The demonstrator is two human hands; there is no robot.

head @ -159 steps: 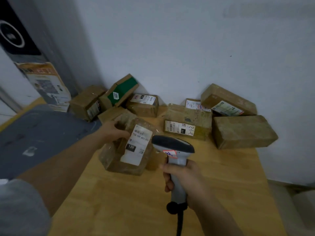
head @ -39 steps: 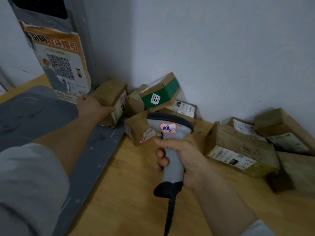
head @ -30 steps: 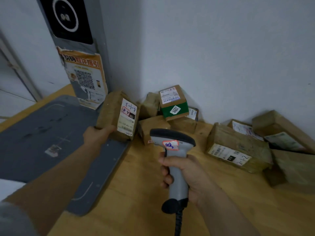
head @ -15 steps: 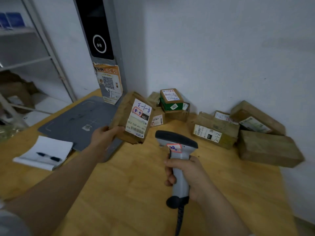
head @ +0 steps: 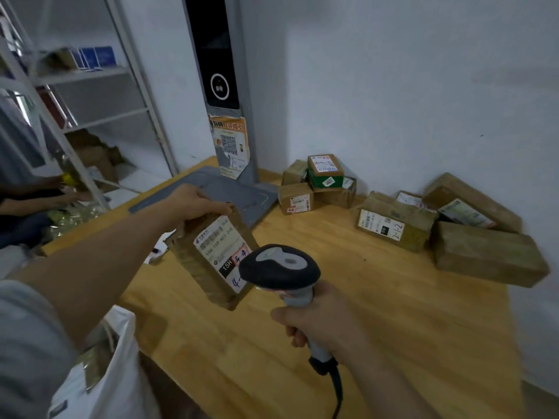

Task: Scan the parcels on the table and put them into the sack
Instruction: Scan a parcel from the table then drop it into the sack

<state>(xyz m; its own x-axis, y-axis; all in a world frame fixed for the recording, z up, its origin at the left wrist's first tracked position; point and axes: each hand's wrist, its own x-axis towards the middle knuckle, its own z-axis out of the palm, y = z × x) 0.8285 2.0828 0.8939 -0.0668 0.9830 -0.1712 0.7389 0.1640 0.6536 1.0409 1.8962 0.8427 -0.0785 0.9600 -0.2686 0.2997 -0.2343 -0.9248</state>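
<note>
The left hand (head: 193, 201) grips a taped brown parcel (head: 208, 267) by its top edge and holds it in the air above the table (head: 393, 313).
Its label (head: 222, 247) faces the scanner (head: 279, 267), whose handle the right hand (head: 317, 322) clasps; the scanner's head is just beside the label's lower part. To scan well, I think the head should draw back a little so the beam covers the whole barcode, with the parcel kept steady. The white sack (head: 115, 373) waits below the left arm, and other parcels (head: 393, 228) lie along the wall.
</note>
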